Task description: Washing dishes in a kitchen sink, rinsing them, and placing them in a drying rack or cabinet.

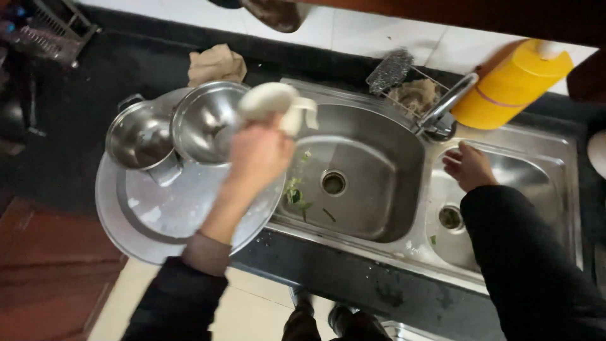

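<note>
Our left hand (259,155) grips a white ceramic cup (273,104) above the shiny steel bowl (205,120); our right hand (468,165) rests open-fingered in the small steel sink basin (543,189).

The one camera is sitting on my head, looking steeply down and close over my fingers: the sink (379,158) is lying between them, the floor showing below my wrists.

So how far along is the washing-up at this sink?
Looks done: a steel pot and steel bowl sit on the round tray. In hand: the left hand holds a white cup; the right hand rests at the small basin. Left: green scraps in the main basin.
</note>
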